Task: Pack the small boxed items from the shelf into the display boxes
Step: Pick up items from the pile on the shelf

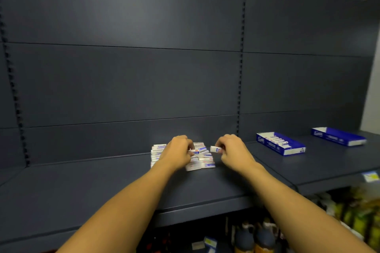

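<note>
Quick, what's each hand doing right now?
Left hand: pinching a small box on the pile.
Right hand: holding one small box.

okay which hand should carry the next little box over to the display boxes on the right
The right hand. It already pinches a small box lifted clear of the pile, and it is on the side nearer the partly filled display box. The left hand is down on the pile, farther away.

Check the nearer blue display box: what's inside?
The nearer display box holds a row of small white boxed items along its back part. Its front wall hides the floor, so how full it is can't be seen.
</note>
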Demonstrator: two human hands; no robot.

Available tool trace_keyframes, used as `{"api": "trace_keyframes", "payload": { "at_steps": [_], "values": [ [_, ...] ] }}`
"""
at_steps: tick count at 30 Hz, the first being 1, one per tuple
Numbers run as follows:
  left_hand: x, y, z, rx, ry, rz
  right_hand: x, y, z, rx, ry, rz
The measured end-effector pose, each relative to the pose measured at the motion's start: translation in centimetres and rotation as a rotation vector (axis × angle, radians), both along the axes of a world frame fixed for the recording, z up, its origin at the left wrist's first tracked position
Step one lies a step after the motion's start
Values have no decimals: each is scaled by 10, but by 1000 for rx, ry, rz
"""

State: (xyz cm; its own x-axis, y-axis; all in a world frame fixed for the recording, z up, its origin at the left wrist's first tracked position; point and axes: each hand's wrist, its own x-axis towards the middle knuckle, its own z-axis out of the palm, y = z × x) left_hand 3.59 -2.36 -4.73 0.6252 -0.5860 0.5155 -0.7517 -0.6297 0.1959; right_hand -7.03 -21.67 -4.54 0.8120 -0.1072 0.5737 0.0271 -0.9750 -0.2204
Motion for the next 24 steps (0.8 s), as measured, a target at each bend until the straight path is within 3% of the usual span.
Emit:
{"api": "trace_keyframes", "payload": {
  "at_steps": [13,24],
  "values": [
    [-59,-123,7,100,27,-132,-96,-106,3,47,134,-287],
    [-119,-222,10,126,85,-80,-165,-224,-4,97,227,-299]
  ]
}}
